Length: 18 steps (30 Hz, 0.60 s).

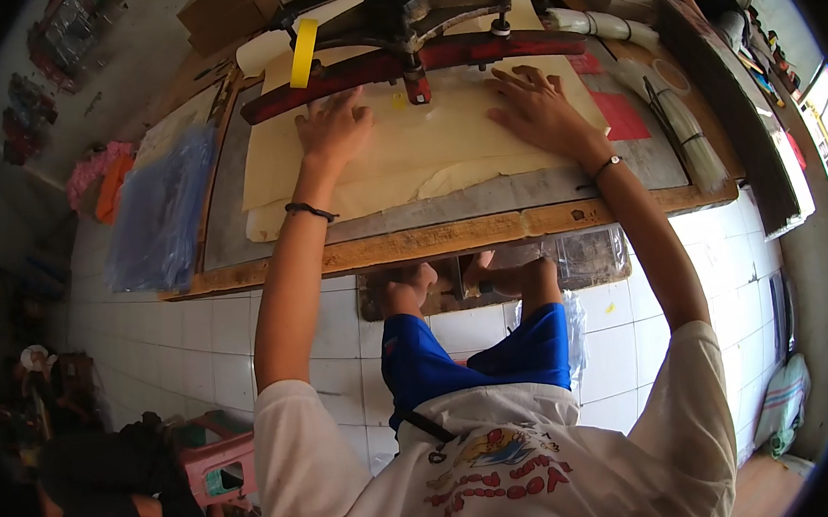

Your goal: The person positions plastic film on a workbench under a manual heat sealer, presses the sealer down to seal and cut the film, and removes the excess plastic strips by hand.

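Note:
Both of my hands rest on a stack of cream sheets that covers the middle of the worktable. My left hand lies palm down with fingers apart, its fingertips close to the long red bar of a press. To the right, my right hand is spread on the same sheets, fingers pointing towards the bar. Above the sheets stands the dark metal frame of the press, with a yellow strip hanging on its left side. The sheets' near edge looks worn and torn.
Clear plastic sheets hang over the table's left edge. Red pieces and bundled clear plastic lie at right. Below is a wooden footboard. Another person is at lower left, near a pink stool.

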Motion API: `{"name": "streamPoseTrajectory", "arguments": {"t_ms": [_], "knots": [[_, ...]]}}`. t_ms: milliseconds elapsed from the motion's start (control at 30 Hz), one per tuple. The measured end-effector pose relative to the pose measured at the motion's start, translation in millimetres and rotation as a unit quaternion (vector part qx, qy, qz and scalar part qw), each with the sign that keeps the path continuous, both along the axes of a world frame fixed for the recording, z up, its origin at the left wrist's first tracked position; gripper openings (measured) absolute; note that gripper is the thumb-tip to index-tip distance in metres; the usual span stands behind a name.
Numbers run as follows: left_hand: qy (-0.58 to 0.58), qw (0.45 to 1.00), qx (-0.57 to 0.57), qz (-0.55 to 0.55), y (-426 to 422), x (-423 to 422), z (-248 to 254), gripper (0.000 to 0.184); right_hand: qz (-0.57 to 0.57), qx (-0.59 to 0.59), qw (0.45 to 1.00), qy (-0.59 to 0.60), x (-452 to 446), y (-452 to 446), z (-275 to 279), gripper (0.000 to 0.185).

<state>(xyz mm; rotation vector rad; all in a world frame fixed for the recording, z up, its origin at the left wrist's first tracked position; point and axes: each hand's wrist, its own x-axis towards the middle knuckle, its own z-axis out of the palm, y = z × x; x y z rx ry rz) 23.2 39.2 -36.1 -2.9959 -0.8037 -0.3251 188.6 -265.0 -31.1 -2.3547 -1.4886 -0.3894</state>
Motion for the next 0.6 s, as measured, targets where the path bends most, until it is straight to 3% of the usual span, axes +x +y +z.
{"name": "streamPoseTrajectory", "arguments": {"t_ms": [300, 433, 600], "knots": [[0.029, 0.999, 0.002, 0.042, 15.3, -10.9, 7.4, 0.065, -0.020, 0.017, 1.000, 0.003, 3.8, -7.8, -6.5, 0.048], [0.018, 0.998, 0.047, 0.029, 17.6, -6.1, 10.0, 0.070, 0.030, -0.006, 1.000, -0.005, -1.3, -2.2, 0.3, 0.045], [-0.036, 0.998, 0.041, 0.012, 18.9, 1.7, 5.2, 0.064, 0.091, -0.024, 0.996, 0.010, -4.0, 1.4, -0.7, 0.047]]}}
